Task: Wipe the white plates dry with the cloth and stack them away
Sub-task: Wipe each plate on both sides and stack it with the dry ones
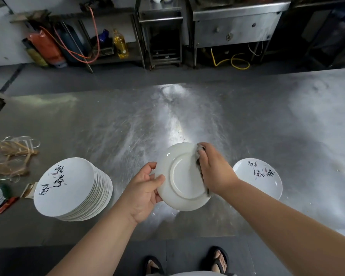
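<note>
Holding one plate [182, 177], one cloth [200, 153]; one stack [72, 188], one loose plate [257, 181] beside.

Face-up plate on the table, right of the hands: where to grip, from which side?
Pinch the face-up plate at its near rim, thumb on top, fingers beneath, coming from the person's side. It lies flat on the steel table; the upturned rim likely leaves fingertip room.

The tabletop [108, 120] is bare sheet metal, dull grey and finely scratched, with a bright streak of glare down its middle. The held plate [179, 176] is smooth, glossy white glazed ceramic. The plate stack [72, 188] has the same glaze, with black brush characters. The cloth [198, 155] looks soft, grey and matt.
</note>
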